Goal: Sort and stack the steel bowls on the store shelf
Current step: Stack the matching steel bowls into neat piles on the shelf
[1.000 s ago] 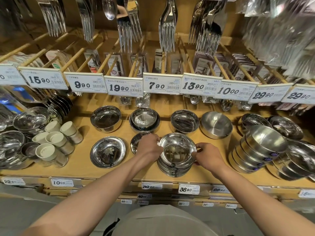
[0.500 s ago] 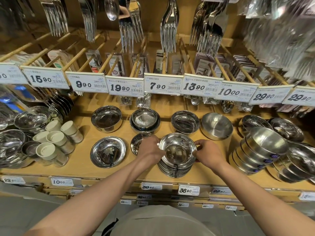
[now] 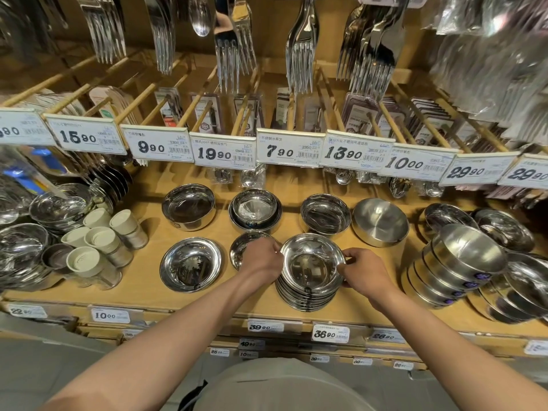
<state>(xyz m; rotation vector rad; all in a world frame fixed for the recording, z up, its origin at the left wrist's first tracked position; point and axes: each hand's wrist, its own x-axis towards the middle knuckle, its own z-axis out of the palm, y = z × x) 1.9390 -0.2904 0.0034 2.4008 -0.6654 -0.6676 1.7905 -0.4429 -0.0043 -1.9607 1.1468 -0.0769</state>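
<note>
A stack of several shallow steel bowls (image 3: 310,295) stands near the front edge of the wooden shelf (image 3: 142,286). My left hand (image 3: 262,259) grips the left rim of the top bowl (image 3: 311,262). My right hand (image 3: 366,271) pinches its right rim. Behind my left hand a small steel bowl (image 3: 241,247) is partly hidden. A single wide bowl (image 3: 190,264) sits to the left. Along the back stand a deep bowl (image 3: 189,206), a nested pair (image 3: 255,210), another shiny bowl (image 3: 325,215) and a matte bowl (image 3: 381,222).
Leaning rows of larger bowls (image 3: 462,262) fill the right end of the shelf. White-lidded cups (image 3: 98,247) and more bowls (image 3: 59,206) crowd the left. Price tags (image 3: 287,148) and hanging forks (image 3: 301,48) overhang the back row.
Both hands have stayed on the top bowl's rim; the right hand's fingers have shifted slightly along the rim. The stack has not visibly moved.
</note>
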